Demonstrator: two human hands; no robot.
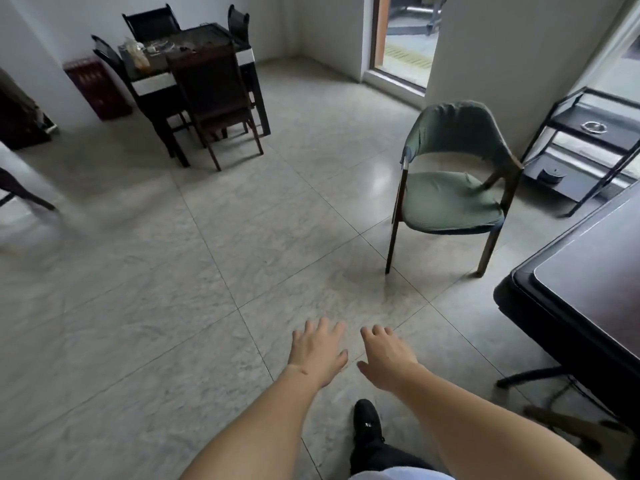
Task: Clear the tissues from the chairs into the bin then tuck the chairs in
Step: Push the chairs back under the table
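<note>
A green-cushioned chair (450,199) with dark wooden legs stands on the tiled floor at right, away from the dark table (588,299) whose corner fills the lower right. I see no tissue on its seat. My left hand (317,351) and my right hand (386,358) reach forward side by side over the floor, palms down, fingers loosely spread, holding nothing. Both are well short of the chair. No bin shows clearly.
A second dark table (152,81) with several dark chairs (214,98) tucked around it stands at the back left, next to a red box (97,86). A black metal shelf rack (585,147) stands by the right wall. My black shoe (367,420) is on the floor below.
</note>
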